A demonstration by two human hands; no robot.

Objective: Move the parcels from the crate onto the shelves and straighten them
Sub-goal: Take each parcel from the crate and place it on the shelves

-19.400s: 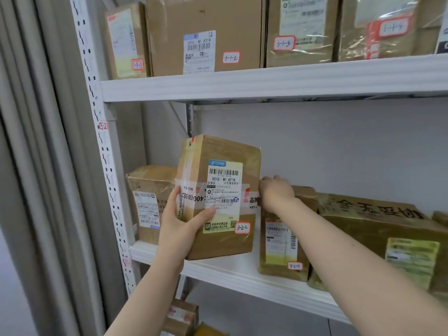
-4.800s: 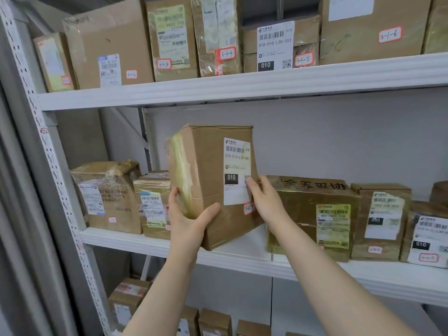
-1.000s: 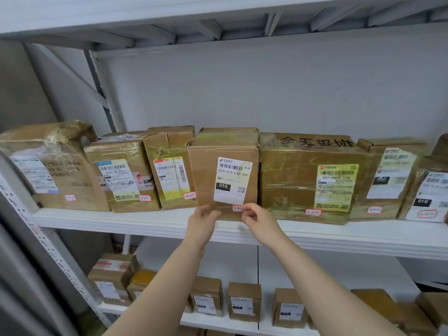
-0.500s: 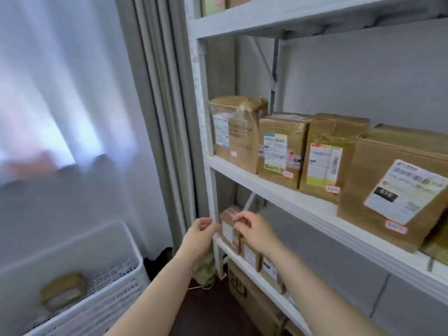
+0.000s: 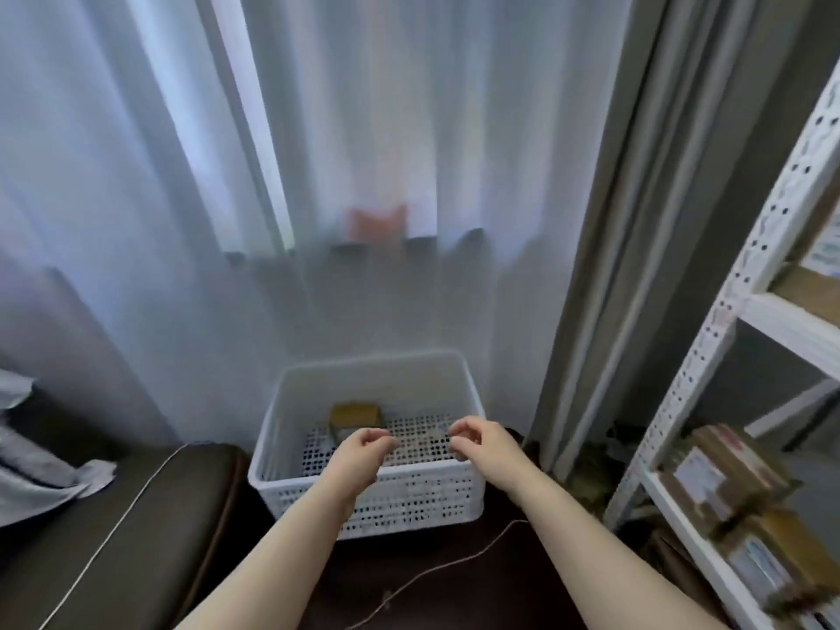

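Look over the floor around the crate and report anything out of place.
A thin pale cord trails loose across the dark floor in front of the white perforated plastic crate, where feet could catch it. Inside the crate, one small brown cardboard parcel lies toward the far wall. Nothing else stands out.

Sheer white curtain (image 5: 363, 129) across window, daylight glowing through, brightest upper left. Blurred orange shape (image 5: 377, 222) behind it at sill level. Heavy grey drape (image 5: 613, 220) hanging at right. Dark leather seat (image 5: 150, 516) lower left, crumpled grey cloth (image 5: 41, 475) on it. Dark floor (image 5: 391, 561), thin cord (image 5: 432, 571) trailing across.
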